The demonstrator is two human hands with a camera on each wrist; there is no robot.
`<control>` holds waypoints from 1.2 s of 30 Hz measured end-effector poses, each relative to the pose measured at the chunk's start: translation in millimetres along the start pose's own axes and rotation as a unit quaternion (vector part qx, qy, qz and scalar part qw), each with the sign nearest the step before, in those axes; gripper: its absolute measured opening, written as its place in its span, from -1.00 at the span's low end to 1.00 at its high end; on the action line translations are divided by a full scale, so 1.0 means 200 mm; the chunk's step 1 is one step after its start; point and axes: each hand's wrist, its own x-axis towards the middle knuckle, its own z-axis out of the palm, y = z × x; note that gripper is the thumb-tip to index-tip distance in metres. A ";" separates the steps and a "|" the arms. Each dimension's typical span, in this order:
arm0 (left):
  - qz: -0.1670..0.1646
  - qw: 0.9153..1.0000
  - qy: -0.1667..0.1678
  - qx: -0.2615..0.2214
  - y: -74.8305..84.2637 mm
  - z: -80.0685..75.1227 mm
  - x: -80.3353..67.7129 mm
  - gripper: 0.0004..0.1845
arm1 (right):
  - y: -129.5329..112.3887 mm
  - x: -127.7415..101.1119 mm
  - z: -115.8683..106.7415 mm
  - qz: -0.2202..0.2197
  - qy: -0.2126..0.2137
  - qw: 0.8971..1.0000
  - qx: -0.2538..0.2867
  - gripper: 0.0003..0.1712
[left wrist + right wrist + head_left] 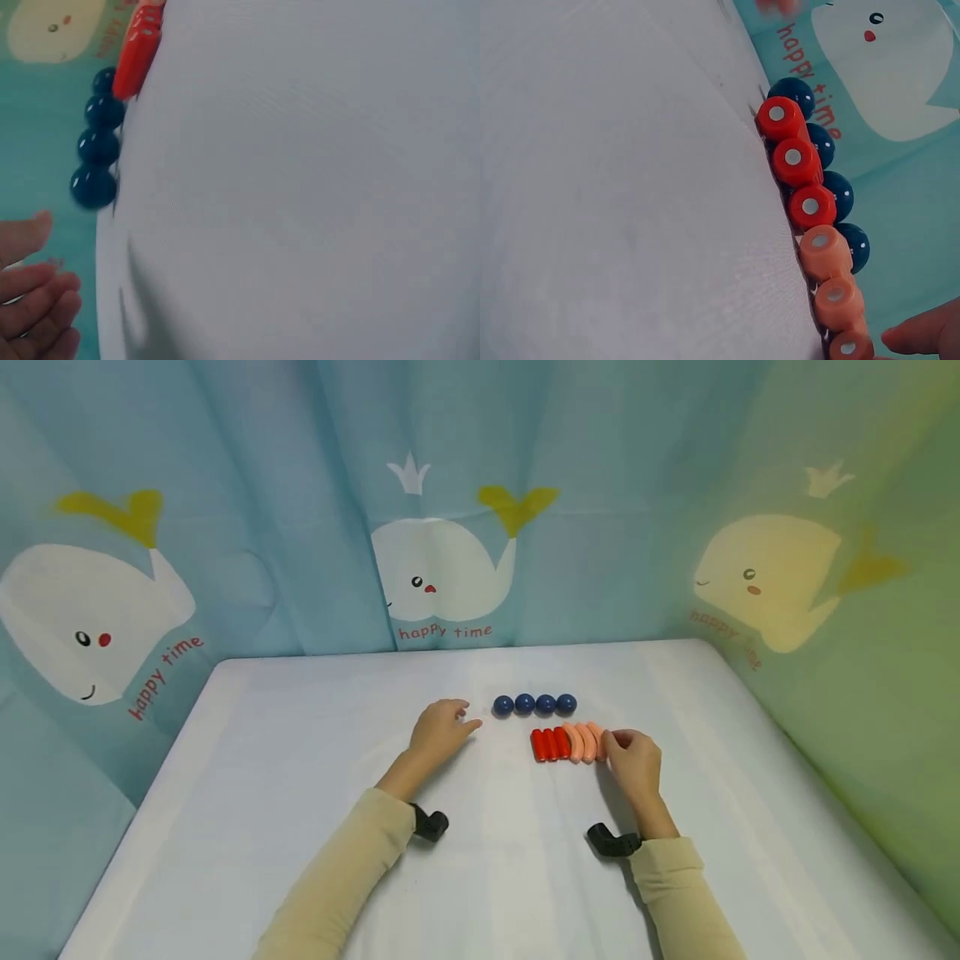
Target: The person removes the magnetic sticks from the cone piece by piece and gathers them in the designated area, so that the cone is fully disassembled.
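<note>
My left hand (pixel 441 731) hovers left of a row of several dark blue balls (pixel 525 703), its fingers loosely bent and apart from the thumb, with nothing between them. In the left wrist view, the fingers (pixel 41 311) show at the lower left, short of the nearest ball (pixel 94 186). Three straight red magnetic sticks (pixel 551 744) lie side by side in front of the balls. Against them lie three curved peach magnetic sticks (pixel 576 743). My right hand (pixel 636 764) pinches the rightmost peach stick (pixel 851 346) at the end of that row; its fingertips partly leave the right wrist frame.
A white table (pixel 300 760) lies under everything, with a whale-printed curtain (pixel 637 568) along its back and sides. Black wrist cameras (pixel 613 841) are strapped on both wrists, close to the tabletop.
</note>
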 end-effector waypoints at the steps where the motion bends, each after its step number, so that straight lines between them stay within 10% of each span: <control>1: 0.004 1.000 0.009 -0.020 -0.03 -0.03 -0.04 -0.64 | 0.01 0.00 -0.01 0.004 0.006 1.000 0.000 -0.70; 8: 0.008 0.993 0.047 -0.109 -0.18 -0.17 -0.31 -0.80 | 0.10 -0.01 -0.12 0.028 0.038 0.999 -0.010 -0.68; 15: 0.000 0.997 0.068 -0.049 -0.13 -0.26 -0.36 -0.78 | -0.02 -0.02 -0.18 -0.035 0.071 0.997 -0.018 -0.63; 23: 0.073 0.979 0.107 0.156 0.01 -0.25 -0.32 -0.63 | -0.39 -0.18 0.07 -0.192 -0.090 0.968 -0.135 -0.21; 36: -0.001 0.975 -0.006 0.224 -0.01 -0.15 -0.37 -0.32 | -0.51 -0.30 0.25 -0.210 -0.189 0.939 -0.196 -0.13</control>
